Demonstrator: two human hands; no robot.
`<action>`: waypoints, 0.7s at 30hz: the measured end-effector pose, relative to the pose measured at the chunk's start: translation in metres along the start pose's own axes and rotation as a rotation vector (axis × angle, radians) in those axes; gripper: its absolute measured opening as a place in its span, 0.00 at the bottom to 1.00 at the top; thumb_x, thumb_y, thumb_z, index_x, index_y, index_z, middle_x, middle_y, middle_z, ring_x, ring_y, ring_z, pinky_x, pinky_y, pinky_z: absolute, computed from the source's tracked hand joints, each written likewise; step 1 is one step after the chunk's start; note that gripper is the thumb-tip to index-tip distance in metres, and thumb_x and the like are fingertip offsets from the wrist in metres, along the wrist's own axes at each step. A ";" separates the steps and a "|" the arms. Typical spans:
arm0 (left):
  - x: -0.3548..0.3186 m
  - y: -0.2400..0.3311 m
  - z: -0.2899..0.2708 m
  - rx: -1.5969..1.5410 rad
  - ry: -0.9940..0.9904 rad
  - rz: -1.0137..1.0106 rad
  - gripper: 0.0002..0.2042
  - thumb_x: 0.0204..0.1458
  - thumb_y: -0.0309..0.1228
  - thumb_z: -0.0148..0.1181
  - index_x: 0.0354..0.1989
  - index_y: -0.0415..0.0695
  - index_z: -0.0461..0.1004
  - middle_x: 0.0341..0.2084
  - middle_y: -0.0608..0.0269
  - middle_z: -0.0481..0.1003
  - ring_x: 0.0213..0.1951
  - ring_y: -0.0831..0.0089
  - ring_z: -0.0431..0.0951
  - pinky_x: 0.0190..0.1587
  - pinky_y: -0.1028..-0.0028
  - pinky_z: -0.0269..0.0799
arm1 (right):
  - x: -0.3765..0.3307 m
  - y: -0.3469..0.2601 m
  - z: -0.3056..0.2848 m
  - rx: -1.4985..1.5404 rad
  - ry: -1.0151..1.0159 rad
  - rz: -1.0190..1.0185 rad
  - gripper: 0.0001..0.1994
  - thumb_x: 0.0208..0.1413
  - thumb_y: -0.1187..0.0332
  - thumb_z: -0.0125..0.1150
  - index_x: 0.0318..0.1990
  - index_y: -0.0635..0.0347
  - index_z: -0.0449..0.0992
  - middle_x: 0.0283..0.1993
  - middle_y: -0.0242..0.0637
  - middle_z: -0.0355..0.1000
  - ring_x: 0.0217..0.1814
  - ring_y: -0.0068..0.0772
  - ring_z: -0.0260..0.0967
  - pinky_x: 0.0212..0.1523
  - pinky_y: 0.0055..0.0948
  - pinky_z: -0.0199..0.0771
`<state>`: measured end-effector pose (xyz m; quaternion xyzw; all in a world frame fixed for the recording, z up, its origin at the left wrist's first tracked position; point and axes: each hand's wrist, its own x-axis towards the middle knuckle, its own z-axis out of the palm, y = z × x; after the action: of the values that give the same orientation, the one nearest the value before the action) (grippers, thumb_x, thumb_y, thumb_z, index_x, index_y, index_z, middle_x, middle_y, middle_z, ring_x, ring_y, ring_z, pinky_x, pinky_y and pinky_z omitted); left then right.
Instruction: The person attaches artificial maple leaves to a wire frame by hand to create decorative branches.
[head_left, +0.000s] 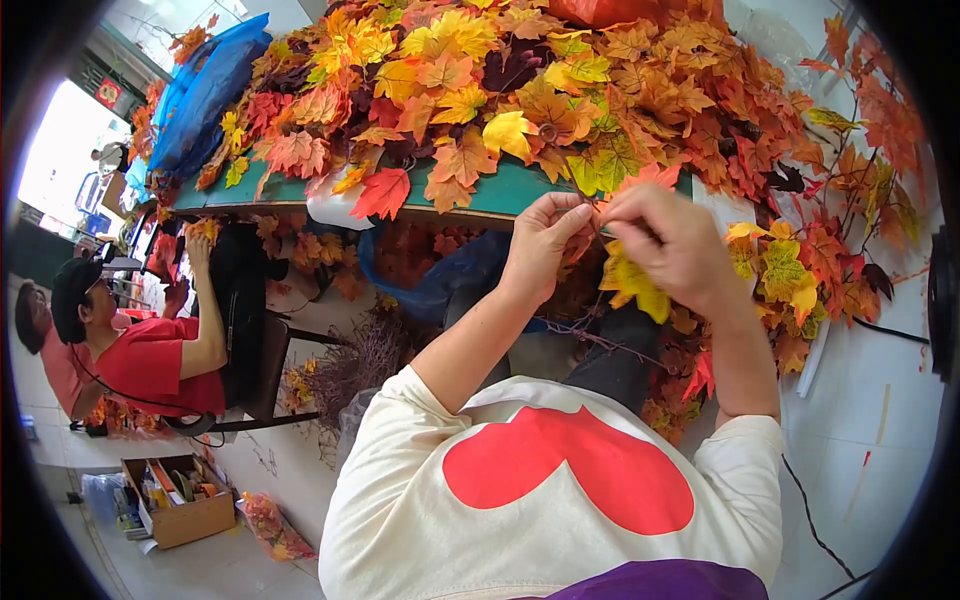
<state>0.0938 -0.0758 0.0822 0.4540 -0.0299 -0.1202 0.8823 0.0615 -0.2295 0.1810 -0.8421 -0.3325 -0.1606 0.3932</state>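
Note:
My left hand (545,243) is closed in a pinch on a thin brown artificial branch (600,338), whose bare lower twigs trail down toward my lap. Close beside it, my right hand (675,240) has its fingers curled in at the same spot, slightly smeared by motion; what they grip is hidden. A yellow artificial maple leaf (635,285) hangs just under my right hand. Behind my fingers, at the table's front edge, show an orange-red leaf (645,178) and a yellow-green leaf (605,165).
Loose autumn leaves (440,90) are heaped across the green table (290,195). A leafy branch (850,200) stands at right. Bare twigs (360,370) lie in a bundle on the floor at left, past which a person in red (160,360) sits working. A cardboard box (185,510) stands lower left.

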 end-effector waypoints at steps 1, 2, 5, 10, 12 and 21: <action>0.000 0.002 0.001 0.002 -0.005 -0.001 0.04 0.51 0.27 0.56 0.33 0.41 0.68 0.23 0.66 0.73 0.22 0.83 0.70 0.23 0.85 0.65 | -0.003 0.015 0.011 -0.030 -0.002 -0.057 0.05 0.49 0.73 0.56 0.31 0.62 0.67 0.28 0.41 0.68 0.30 0.41 0.68 0.31 0.31 0.67; 0.000 0.003 0.002 0.005 -0.009 -0.002 0.05 0.51 0.27 0.56 0.33 0.41 0.68 0.23 0.66 0.73 0.21 0.83 0.69 0.22 0.85 0.63 | -0.007 0.027 0.017 -0.032 0.002 -0.056 0.05 0.49 0.73 0.56 0.31 0.62 0.67 0.28 0.41 0.68 0.30 0.41 0.68 0.31 0.31 0.67; -0.002 0.010 0.003 -0.014 -0.021 -0.034 0.04 0.52 0.28 0.54 0.34 0.42 0.68 0.24 0.67 0.73 0.24 0.84 0.70 0.23 0.86 0.62 | -0.016 0.044 0.021 -0.014 -0.054 0.084 0.06 0.49 0.72 0.57 0.31 0.63 0.67 0.28 0.41 0.69 0.30 0.41 0.68 0.30 0.32 0.67; -0.002 0.006 0.000 -0.044 -0.041 -0.066 0.05 0.53 0.28 0.54 0.36 0.42 0.69 0.28 0.68 0.73 0.27 0.83 0.71 0.27 0.85 0.65 | -0.018 0.048 0.027 0.118 -0.014 0.172 0.06 0.47 0.73 0.59 0.29 0.64 0.68 0.27 0.39 0.70 0.28 0.35 0.69 0.30 0.28 0.67; -0.008 -0.003 0.005 0.070 0.014 0.023 0.07 0.52 0.28 0.54 0.38 0.41 0.70 0.29 0.68 0.73 0.29 0.82 0.71 0.30 0.83 0.67 | -0.019 0.049 0.029 0.145 0.032 0.199 0.06 0.47 0.73 0.59 0.28 0.64 0.68 0.26 0.38 0.70 0.28 0.33 0.69 0.29 0.26 0.67; -0.013 -0.011 -0.004 -0.205 0.018 -0.086 0.04 0.52 0.28 0.55 0.34 0.43 0.72 0.27 0.69 0.73 0.30 0.79 0.71 0.37 0.79 0.68 | -0.039 0.056 0.043 0.333 0.140 0.347 0.04 0.48 0.75 0.58 0.31 0.66 0.72 0.28 0.37 0.72 0.29 0.27 0.70 0.32 0.22 0.68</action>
<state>0.0798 -0.0752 0.0716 0.3635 0.0099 -0.1566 0.9183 0.0721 -0.2398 0.1021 -0.7969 -0.1769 -0.0915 0.5703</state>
